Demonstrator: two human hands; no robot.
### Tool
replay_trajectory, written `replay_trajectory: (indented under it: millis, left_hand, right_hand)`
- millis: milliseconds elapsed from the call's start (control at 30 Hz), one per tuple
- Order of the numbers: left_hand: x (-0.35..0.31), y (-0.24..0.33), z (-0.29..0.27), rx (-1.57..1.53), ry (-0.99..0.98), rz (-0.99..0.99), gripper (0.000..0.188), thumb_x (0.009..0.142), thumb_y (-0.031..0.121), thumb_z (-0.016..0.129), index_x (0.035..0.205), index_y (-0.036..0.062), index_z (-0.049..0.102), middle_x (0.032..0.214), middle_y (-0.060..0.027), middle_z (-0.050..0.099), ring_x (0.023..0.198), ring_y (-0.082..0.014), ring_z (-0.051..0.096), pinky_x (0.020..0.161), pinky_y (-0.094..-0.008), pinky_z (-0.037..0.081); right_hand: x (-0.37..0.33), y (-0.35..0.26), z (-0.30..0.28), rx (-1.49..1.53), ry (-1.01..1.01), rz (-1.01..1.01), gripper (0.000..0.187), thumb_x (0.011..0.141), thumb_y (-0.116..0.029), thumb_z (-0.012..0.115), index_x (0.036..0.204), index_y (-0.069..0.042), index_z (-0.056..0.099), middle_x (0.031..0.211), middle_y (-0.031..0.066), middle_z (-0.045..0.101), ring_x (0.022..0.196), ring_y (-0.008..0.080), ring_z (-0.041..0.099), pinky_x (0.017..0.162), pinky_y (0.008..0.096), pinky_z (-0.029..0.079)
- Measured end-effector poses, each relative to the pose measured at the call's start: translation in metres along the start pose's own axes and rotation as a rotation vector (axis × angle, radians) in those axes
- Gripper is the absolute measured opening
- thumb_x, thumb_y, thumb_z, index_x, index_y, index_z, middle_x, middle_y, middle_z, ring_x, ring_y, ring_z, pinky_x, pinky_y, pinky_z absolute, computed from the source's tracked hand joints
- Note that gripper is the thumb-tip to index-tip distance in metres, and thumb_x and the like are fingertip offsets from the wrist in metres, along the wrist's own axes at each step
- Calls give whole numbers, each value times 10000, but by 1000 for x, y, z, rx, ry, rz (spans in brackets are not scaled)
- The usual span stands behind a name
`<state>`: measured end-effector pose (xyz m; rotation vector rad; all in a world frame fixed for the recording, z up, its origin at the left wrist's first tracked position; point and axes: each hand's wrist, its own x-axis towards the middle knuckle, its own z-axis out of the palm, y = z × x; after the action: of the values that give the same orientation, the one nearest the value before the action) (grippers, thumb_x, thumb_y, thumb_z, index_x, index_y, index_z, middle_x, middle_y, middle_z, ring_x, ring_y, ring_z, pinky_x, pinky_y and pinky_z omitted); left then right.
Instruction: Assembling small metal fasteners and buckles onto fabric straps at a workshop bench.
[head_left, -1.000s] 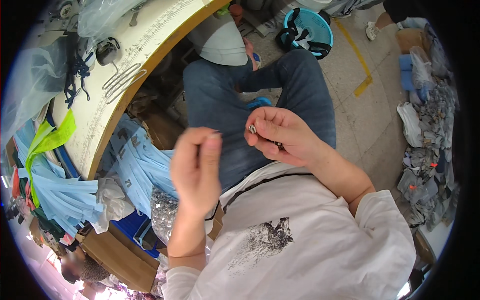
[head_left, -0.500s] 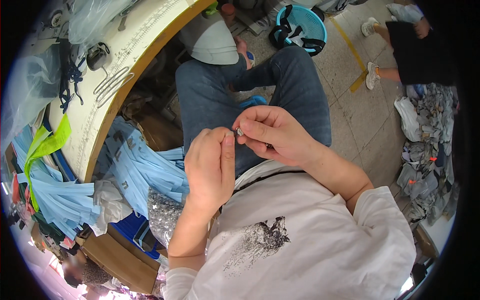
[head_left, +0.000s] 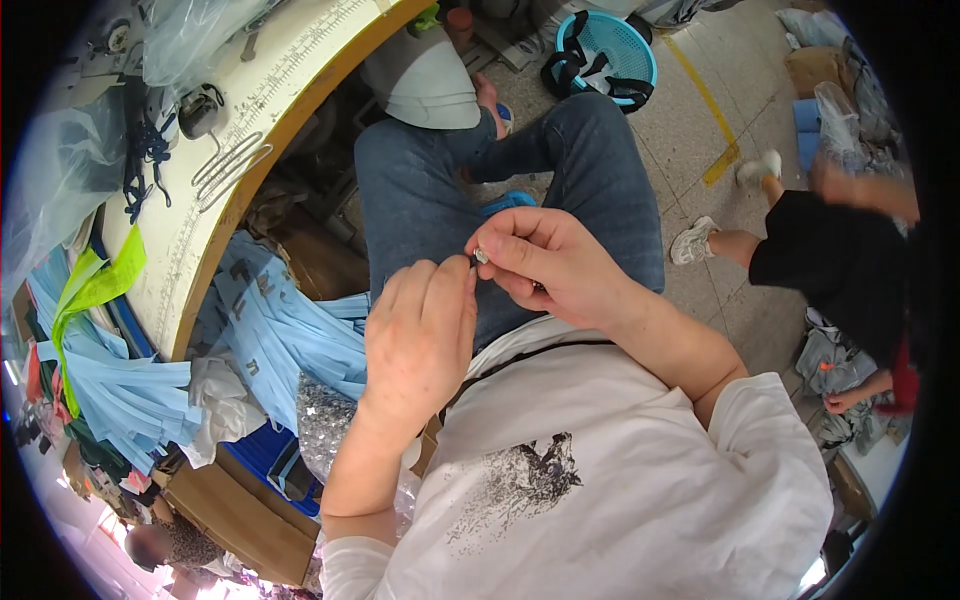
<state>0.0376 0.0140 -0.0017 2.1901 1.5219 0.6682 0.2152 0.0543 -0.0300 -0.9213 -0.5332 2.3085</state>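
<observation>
Above my lap, both hands meet at their fingertips. My right hand (head_left: 560,262) pinches a small silvery metal part (head_left: 482,256) between thumb and fingers. A small dark spot shows under its curled fingers, too little to name. My left hand (head_left: 418,325) is closed, its back toward me, thumb and forefinger pressed together right beside the metal part. A tiny dark bit shows at those fingertips; what they pinch is mostly hidden.
To the left curves a white worktable (head_left: 290,75) with a bent wire rack (head_left: 228,170). Light-blue fabric strips (head_left: 290,330) hang beneath it. A turquoise basket (head_left: 610,50) stands on the floor ahead. At right, a person in a black skirt (head_left: 825,255) walks near grey fabric scraps (head_left: 830,360).
My left hand has turned slightly, its fingers straighter. My right hand stays nearly still with the metal part. The person at right has stepped nearer.
</observation>
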Motion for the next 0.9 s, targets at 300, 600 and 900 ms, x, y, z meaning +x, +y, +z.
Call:
replay_trajectory:
  millis: [300, 600, 900]
  left_hand:
    - [1, 0, -2, -51, 9, 10, 191, 769, 24, 648, 952, 23, 595, 745, -107, 503, 656, -292, 524, 587, -384, 434]
    - [-1, -2, -1, -102, -31, -35, 129, 819, 19, 627, 935, 8, 573, 777, -132, 532, 692, -321, 539, 611, -404, 438]
    - [-3, 4, 9, -110, -5, -175, 213, 870, 2, 579, 1064, -33, 499, 907, -214, 592, 814, -402, 578, 712, -445, 472]
  right_hand:
    - [0, 2, 1, -46, 28, -21, 218, 964, -212, 590, 1006, -3, 636, 808, 24, 612, 544, 12, 427, 408, 159, 269]
    - [-1, 4, 1, -322, 42, -119, 172, 944, -144, 615, 1005, 11, 656, 767, -2, 611, 514, 2, 394, 421, 170, 267]
    - [7, 6, 2, -479, 78, -245, 167, 930, -153, 635, 1011, -12, 676, 758, -35, 605, 584, -1, 445, 492, 174, 338]
